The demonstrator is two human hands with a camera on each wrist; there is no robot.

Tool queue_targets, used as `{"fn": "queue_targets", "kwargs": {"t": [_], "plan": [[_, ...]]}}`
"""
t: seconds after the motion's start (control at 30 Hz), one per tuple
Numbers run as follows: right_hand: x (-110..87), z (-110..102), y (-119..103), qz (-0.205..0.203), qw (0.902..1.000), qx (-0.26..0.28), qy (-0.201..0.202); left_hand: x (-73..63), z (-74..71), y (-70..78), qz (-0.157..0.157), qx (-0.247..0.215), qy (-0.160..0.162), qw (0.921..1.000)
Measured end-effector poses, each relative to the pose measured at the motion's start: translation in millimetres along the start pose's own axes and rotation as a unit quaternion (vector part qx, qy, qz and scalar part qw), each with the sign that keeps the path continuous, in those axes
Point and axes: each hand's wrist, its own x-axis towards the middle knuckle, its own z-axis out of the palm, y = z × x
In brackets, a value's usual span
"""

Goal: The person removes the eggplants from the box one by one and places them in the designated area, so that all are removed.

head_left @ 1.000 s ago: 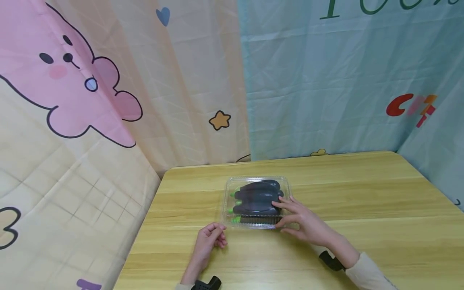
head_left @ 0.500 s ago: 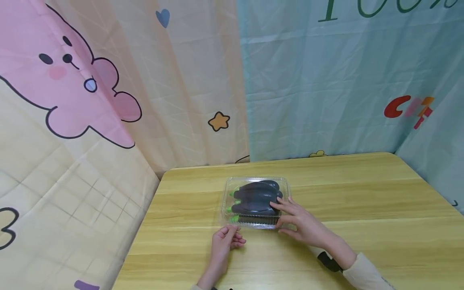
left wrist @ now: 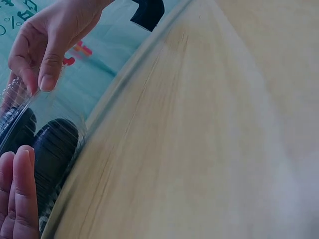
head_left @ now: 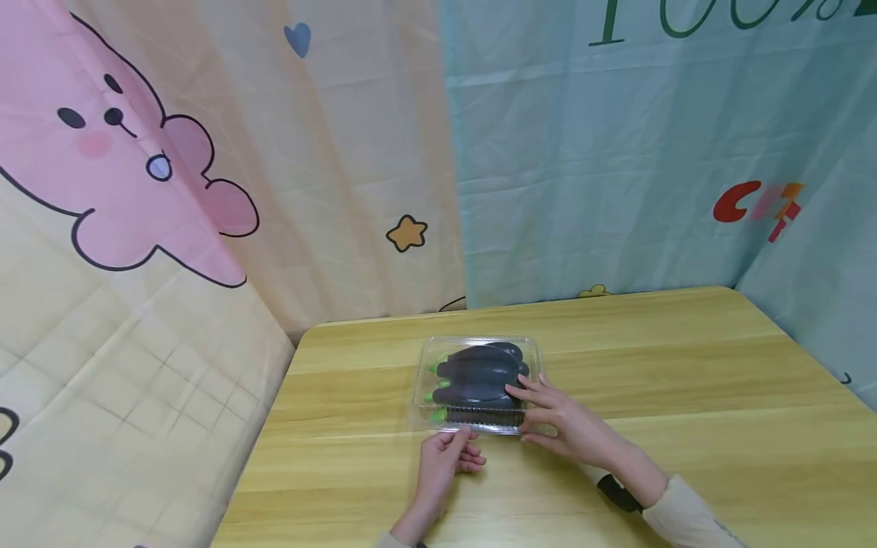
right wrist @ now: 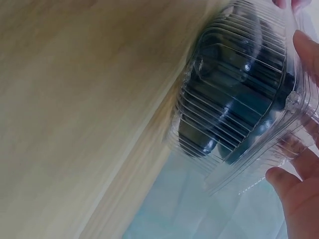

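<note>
A clear plastic clamshell box (head_left: 421, 380) lies on the table with its lid down. Several dark eggplants (head_left: 479, 369) with green stem ends show through the lid, side by side. At the middle of the front edge, my left hand (head_left: 438, 468) pinches the rim between thumb and index finger, the other fingers loosely bent below. My right hand (head_left: 575, 430) holds the front right corner, some fingers lying over the lid and the thumb (right wrist: 308, 52) at the rim. In the left wrist view only a few left fingers (left wrist: 22, 189) appear, beside the box.
The light wooden table (head_left: 685, 380) extends to both sides of the box. Printed cloth hangs behind it, cream with a pink bear (head_left: 137, 152) at the left and blue-green (head_left: 582, 167) at the right. A dark wrist camera (head_left: 617, 492) sits below the right sleeve.
My left hand has travelled right along the box's front edge, from the left corner to the middle. The right hand stays at the right corner. The head view has shifted slightly.
</note>
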Motion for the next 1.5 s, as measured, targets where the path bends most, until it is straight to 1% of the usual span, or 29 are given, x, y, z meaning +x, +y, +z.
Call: {"fn": "queue_targets", "kwargs": {"t": [0.1, 0.4, 0.57, 0.63, 0.77, 0.93, 1.03, 1.23, 1.33, 1.5], "plan": [[-0.1, 1, 0, 0.001, 0.9998, 0.018, 0.000, 0.4, 1.0, -0.6, -0.006, 0.001, -0.002, 1.0000], [-2.1, -1, 4, -0.023, 0.9980, 0.058, -0.001, 3.0, 11.1, -2.0, -0.003, 0.007, -0.039, 0.9992], [-2.3, -1, 5, -0.012, 0.9967, 0.079, -0.009, 3.7, 13.1, -4.8, -0.017, -0.011, -0.056, 0.9982], [-2.1, -2, 5, -0.006, 0.9967, 0.080, -0.011, 4.9, 13.2, -5.9, -0.025, -0.020, -0.065, 0.9974], [-1.5, -4, 6, -0.004, 0.9967, 0.079, -0.017, 6.7, 13.2, -6.2, -0.031, -0.027, -0.078, 0.9961], [-0.9, -5, 7, 0.003, 0.9967, 0.075, -0.028, 7.3, 13.0, -6.2, -0.028, -0.026, -0.080, 0.9960], [-1.1, -6, 8, 0.005, 0.9978, 0.062, -0.023, 7.8, 13.2, -6.7, -0.026, -0.024, -0.080, 0.9962], [-2.2, -7, 12, -0.007, 0.9993, 0.035, -0.006, 8.2, 14.2, -5.9, -0.021, -0.017, -0.075, 0.9968], [-2.2, -8, 12, -0.009, 0.9994, 0.034, -0.004, 8.3, 14.4, -5.1, -0.021, -0.017, -0.075, 0.9968], [-2.3, -10, 10, 0.000, 0.9993, 0.035, -0.015, 8.1, 14.0, -5.2, -0.024, -0.016, -0.073, 0.9969]]}}
